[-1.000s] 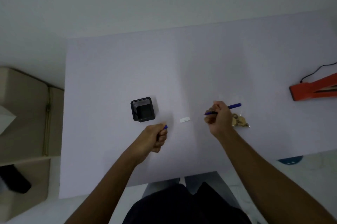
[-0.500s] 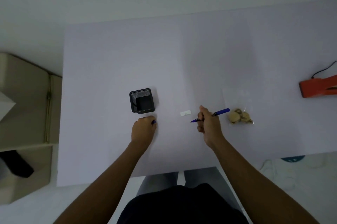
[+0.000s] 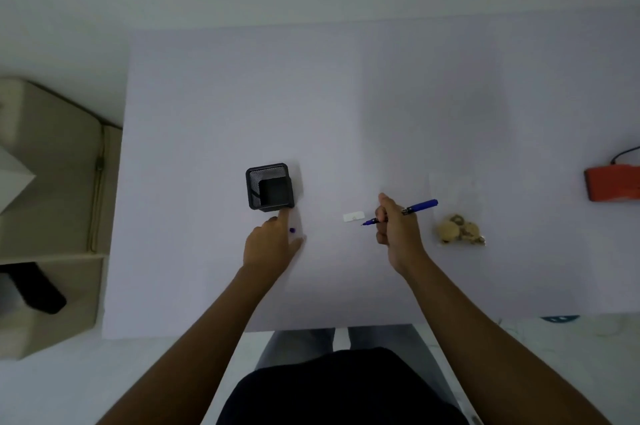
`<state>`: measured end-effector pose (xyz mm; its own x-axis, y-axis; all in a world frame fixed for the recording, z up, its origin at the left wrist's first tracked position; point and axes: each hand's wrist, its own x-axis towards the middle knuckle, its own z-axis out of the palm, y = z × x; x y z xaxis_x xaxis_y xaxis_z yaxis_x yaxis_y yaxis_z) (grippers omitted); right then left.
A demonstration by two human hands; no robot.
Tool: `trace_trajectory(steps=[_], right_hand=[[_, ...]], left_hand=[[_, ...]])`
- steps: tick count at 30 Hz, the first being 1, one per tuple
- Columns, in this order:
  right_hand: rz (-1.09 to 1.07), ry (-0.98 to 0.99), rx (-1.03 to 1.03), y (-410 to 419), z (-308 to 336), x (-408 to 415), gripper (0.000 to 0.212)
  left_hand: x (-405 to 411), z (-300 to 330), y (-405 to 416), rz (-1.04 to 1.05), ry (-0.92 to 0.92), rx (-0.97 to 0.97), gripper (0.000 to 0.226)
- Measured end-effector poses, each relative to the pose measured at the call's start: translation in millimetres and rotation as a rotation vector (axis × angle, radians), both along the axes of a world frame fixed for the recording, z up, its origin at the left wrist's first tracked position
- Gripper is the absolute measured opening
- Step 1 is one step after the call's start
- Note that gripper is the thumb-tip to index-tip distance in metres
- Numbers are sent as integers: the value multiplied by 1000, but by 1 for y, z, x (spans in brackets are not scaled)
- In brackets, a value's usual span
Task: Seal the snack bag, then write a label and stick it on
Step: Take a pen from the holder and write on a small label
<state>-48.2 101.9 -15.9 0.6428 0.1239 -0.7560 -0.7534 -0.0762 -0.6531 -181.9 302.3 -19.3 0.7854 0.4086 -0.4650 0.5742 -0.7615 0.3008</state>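
Left hand (image 3: 268, 244) is laid loosely spread on the desk (image 3: 346, 106), pen cap (image 3: 292, 230) beside it. Pen (image 3: 401, 211) is pinched in right hand (image 3: 398, 227), tip near label (image 3: 354, 217), mid-desk. Snack bag (image 3: 459, 229) lies toward the right edge. Unpinned, the label may be dragged while written on.

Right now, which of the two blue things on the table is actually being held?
The blue pen is, gripped in the right hand with its tip near the white label. The small blue cap lies loose on the table by the left hand.
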Motion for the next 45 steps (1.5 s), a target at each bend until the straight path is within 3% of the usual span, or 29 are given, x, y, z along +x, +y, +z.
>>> trace_trajectory(steps=[9, 16, 22, 24, 29, 33, 37, 45], right_hand=[[-3, -99, -66, 2, 0, 6, 47], [202, -276, -149, -11, -20, 7, 31], [393, -644, -203, -16, -31, 0, 9], [500, -737, -213, -18, -39, -3, 12], [682, -794, -325, -13, -50, -7, 37], [781, -807, -298, -2, -50, -9, 26], [769, -838, -322, -3, -58, -8, 20], [747, -818, -292, -9, -65, -16, 24]], left_hand=[[42, -13, -58, -97, -255, -93, 40], [70, -36, -66, -222, -335, -30, 25], [69, -47, -61, -349, -346, 64, 15], [68, -47, -61, -365, -345, 67, 14], [66, -46, -61, -430, -345, 64, 11], [67, -42, -65, -452, -383, 44, 18], [63, -39, -64, -425, -392, 42, 12], [49, -44, -59, -378, -346, -1, 8]])
